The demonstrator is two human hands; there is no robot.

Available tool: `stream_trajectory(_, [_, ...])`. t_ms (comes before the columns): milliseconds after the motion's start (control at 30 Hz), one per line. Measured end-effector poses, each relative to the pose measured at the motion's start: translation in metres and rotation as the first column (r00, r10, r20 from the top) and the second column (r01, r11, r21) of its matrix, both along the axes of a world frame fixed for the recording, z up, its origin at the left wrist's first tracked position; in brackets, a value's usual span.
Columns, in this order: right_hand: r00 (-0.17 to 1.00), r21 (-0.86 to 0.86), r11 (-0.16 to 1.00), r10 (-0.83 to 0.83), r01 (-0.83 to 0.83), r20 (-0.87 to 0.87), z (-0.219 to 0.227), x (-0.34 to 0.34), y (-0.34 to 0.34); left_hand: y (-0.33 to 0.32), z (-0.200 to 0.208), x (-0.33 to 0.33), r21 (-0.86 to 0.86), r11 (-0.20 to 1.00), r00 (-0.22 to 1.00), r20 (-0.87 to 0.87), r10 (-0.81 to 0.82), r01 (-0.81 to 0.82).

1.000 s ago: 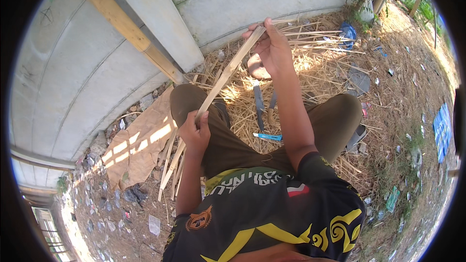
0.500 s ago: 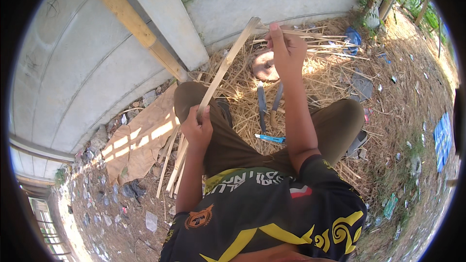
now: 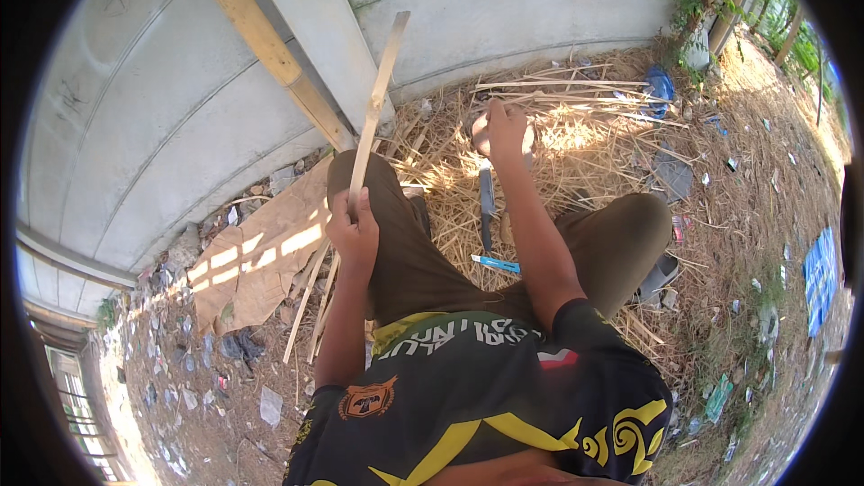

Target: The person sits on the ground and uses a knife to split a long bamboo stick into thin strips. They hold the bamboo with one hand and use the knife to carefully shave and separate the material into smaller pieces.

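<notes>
My left hand (image 3: pixel 354 229), by my left knee, is closed round the lower end of a long flat bamboo strip (image 3: pixel 376 94). The strip rises away from me, its far end in front of the pale wall. My right hand (image 3: pixel 506 133) hovers over the round wood block (image 3: pixel 481 137), fingers pressed together; whatever they hold, if anything, is hidden. Between my bent legs a dark-bladed knife (image 3: pixel 486 207) lies on the shavings. A second knife's handle (image 3: pixel 506 227) is partly covered by my right forearm. Closer to me is a blue box cutter (image 3: pixel 496 264).
Thin bamboo strips (image 3: pixel 567 85) lie in a pile beyond the block. More strips (image 3: pixel 310 297) rest beside my left thigh, next to a brown cardboard sheet (image 3: pixel 261 252). A concrete wall (image 3: pixel 504 0) and a bamboo pole (image 3: pixel 261 36) stand ahead. Litter dots the ground.
My right hand has come down and toward me, away from the strip's far end to over the block. The strip in my left hand has swung left and stands steeper.
</notes>
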State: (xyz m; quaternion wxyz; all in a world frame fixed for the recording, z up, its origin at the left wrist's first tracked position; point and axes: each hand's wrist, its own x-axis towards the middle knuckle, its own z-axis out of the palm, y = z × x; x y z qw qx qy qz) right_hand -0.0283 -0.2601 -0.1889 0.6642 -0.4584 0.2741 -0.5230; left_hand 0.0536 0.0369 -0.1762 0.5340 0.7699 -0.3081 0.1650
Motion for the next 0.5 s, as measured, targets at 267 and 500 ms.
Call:
stream_trajectory(267, [0.602, -0.348, 0.846, -0.040, -0.404, -0.798, 0.021, -0.017, -0.017, -0.007, 0.017, -0.020, 0.056, 0.997, 0.991, 0.127, 0.041, -0.049])
stream_trajectory(500, [0.984, -0.512, 0.858, -0.119, 0.033, -0.136, 0.119, -0.041, 0.039, -0.006, 0.013, -0.020, 0.156, 0.986, 0.945, 0.326, 0.011, -0.065])
